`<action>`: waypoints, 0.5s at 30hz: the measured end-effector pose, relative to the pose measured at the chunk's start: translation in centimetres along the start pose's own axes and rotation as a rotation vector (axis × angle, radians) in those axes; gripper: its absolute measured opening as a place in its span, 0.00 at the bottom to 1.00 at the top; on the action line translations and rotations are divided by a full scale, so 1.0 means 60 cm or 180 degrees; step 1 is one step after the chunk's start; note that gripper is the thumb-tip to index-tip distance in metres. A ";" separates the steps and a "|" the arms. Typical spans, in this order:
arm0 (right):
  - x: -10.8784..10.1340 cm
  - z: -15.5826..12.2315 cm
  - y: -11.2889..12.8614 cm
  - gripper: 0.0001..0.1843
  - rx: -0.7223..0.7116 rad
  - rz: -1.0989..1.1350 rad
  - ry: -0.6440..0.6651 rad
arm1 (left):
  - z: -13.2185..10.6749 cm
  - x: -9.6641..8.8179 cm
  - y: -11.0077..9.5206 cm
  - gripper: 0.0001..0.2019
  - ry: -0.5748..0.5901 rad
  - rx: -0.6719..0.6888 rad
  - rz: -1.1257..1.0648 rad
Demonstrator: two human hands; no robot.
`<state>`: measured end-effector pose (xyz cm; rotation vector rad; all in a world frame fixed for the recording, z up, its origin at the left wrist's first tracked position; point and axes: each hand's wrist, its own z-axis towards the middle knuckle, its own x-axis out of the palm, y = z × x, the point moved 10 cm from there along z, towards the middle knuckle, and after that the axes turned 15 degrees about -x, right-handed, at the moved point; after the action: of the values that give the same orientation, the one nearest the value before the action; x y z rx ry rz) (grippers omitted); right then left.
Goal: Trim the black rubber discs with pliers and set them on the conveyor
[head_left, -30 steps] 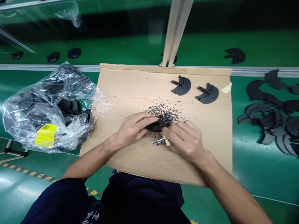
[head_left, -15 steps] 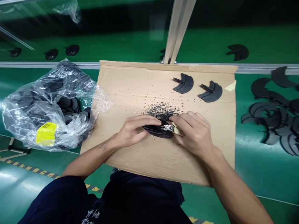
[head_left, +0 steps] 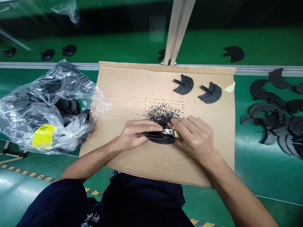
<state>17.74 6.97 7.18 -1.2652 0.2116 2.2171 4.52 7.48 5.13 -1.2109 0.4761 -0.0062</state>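
Note:
My left hand [head_left: 132,134] is closed on one end of a curved black plastic part [head_left: 159,138], thumb below and fingers above. In my right hand [head_left: 195,134] is a pair of cutting pliers [head_left: 168,131] with pale handles, mostly covered by my fingers. The metal jaws lie against the upper edge of the black part; whether they bite on it I cannot tell. Just beyond my hands, a heap of small black clippings [head_left: 163,113] is scattered over a sheet of cardboard [head_left: 132,164].
Two black fan-shaped parts [head_left: 184,84] lie on the cardboard's far right. A clear plastic bag [head_left: 66,132] of black pieces, with a yellow label [head_left: 44,136], sits at left. Loose black crescents [head_left: 272,116] are piled at right. A metal post [head_left: 178,31] rises behind.
The black part and the pliers have shifted slightly toward me and turned a little. Both hands keep their hold. The whole view has slid slightly.

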 end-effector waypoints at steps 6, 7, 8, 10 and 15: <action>0.012 -0.009 -0.005 0.08 0.0178 0.0609 -0.0114 | 0.000 0.000 -0.004 0.15 -0.0003 0.0056 0.0125; 0.015 -0.011 -0.008 0.08 0.0221 0.0747 -0.0126 | 0.001 -0.001 -0.005 0.15 0.0001 0.0055 0.0179; 0.018 -0.013 -0.012 0.09 0.0261 0.0828 -0.0124 | 0.003 -0.002 -0.005 0.14 -0.0004 0.0050 0.0230; 0.022 -0.016 -0.020 0.10 0.0356 0.0737 -0.0059 | 0.006 -0.007 -0.005 0.14 -0.0020 0.0025 0.0292; 0.030 -0.017 -0.028 0.11 0.0411 0.0185 0.0309 | 0.011 0.007 0.001 0.15 0.0289 -0.0104 0.0368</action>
<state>18.73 8.67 5.38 -1.3117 0.4271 2.1544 5.12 7.98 5.07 -1.2172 0.6274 0.0458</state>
